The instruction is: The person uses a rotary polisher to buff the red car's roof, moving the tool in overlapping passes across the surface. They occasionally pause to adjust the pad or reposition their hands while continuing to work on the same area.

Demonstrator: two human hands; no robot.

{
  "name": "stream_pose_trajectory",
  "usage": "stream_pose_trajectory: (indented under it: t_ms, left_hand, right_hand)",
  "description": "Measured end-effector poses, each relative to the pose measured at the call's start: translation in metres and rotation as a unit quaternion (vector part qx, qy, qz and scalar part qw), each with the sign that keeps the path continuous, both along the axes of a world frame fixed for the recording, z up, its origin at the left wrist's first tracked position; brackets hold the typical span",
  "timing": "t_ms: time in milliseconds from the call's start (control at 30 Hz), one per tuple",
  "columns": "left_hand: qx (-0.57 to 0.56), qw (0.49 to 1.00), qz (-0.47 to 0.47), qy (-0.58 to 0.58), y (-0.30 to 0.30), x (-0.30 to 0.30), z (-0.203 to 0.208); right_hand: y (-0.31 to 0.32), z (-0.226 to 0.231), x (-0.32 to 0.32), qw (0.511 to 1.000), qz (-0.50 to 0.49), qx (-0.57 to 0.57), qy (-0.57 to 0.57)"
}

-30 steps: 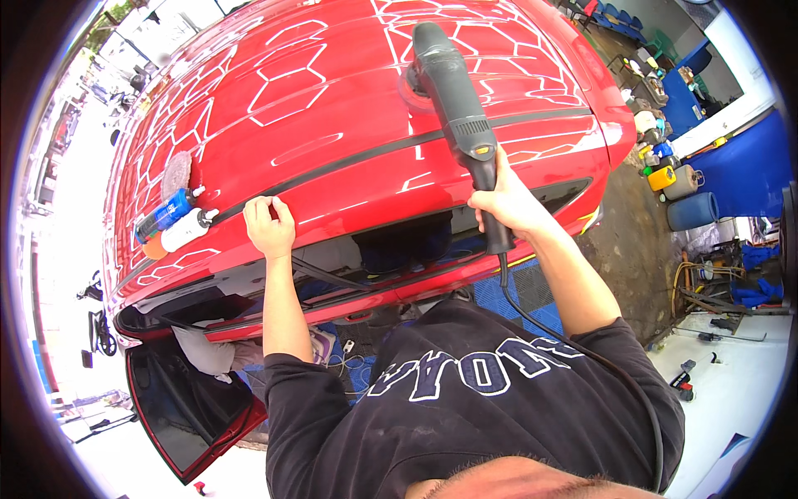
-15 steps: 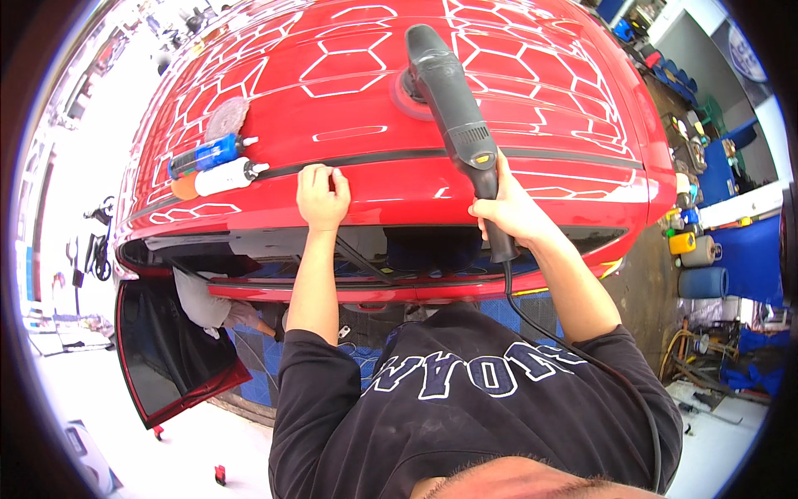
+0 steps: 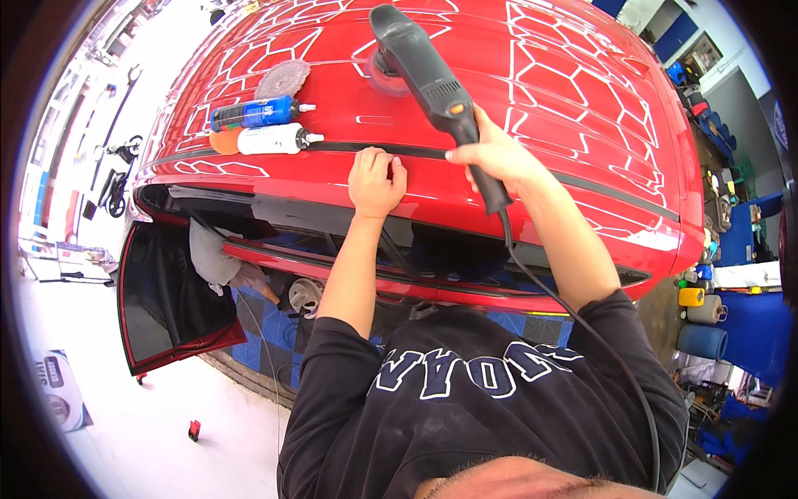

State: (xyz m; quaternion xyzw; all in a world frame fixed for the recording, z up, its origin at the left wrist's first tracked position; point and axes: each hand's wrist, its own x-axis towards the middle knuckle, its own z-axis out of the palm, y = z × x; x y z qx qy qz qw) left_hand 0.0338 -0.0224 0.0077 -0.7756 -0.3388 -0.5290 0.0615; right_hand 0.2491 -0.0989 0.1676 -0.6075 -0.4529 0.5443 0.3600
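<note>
My right hand [image 3: 501, 156] is wrapped round the rear handle of a black electric polisher [image 3: 428, 75]. The polisher's round pad [image 3: 386, 78] lies against the glossy red car roof [image 3: 465, 50], partly hidden under the machine's head. A black cord [image 3: 549, 287] runs from the handle down across my right arm and side. My left hand [image 3: 378, 181] rests on the roof's near edge by the black trim strip, fingers curled in with nothing visible in them. Left of it lie a white bottle [image 3: 270, 139], a blue bottle [image 3: 253, 114] and a grey fluffy pad [image 3: 283, 81].
An orange pad [image 3: 224, 141] sticks out beside the white bottle. At lower left a car door [image 3: 179, 291] stands open, and another person [image 3: 218, 256] bends beside it. Blue and grey tiles cover the floor below. Jugs and a blue drum [image 3: 702, 342] stand at the right.
The view has shifted, so the car and bottles appear farther right. The polisher has moved left along the roof, closer to the bottles and pads. Both hands keep their grip and pose.
</note>
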Motion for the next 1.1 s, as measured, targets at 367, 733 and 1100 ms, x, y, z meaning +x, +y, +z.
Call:
stream_pose_trajectory:
  t_ms: [367, 733, 1100]
  left_hand:
    - [-0.014, 1.0, -0.009, -0.01, 0.0, 0.003, 0.0]
    - [-0.001, 1.0, 0.003, 0.013, 0.004, -0.001, -0.006]
    - [-0.01, 1.0, 0.008, 0.014, 0.005, 0.001, -0.008]
  right_hand:
    - [0.137, 0.001, -0.019, 0.999, -0.04, 0.02, 0.01]
    - [0.124, 0.01, 0.05, 0.998, -0.066, -0.008, 0.006]
    - [0.074, 0.017, 0.115, 0.994, -0.105, -0.022, 0.001]
